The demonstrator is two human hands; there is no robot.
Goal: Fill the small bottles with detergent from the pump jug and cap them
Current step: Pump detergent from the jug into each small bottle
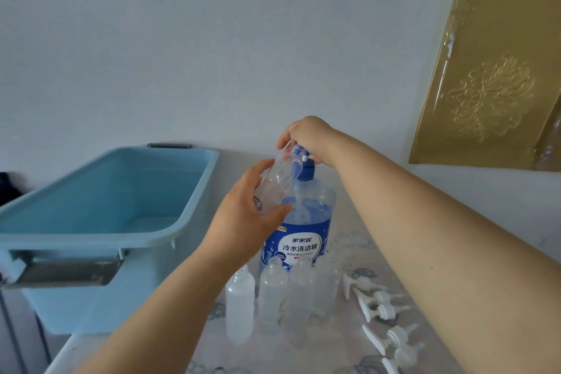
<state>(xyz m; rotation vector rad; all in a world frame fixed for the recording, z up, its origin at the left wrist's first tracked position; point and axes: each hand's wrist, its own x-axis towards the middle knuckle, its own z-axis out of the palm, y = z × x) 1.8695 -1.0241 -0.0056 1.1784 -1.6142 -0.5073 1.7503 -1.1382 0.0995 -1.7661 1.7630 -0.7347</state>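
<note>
A small clear bottle (274,184) is being held tilted in the left hand (243,215), fingers wrapped around it, mouth at the pump spout. The pump (300,155) of the part-full detergent jug (303,222) is being gripped by the right hand (306,133). Four small bottles (273,291) are being kept beside the white caps (379,310).
</note>
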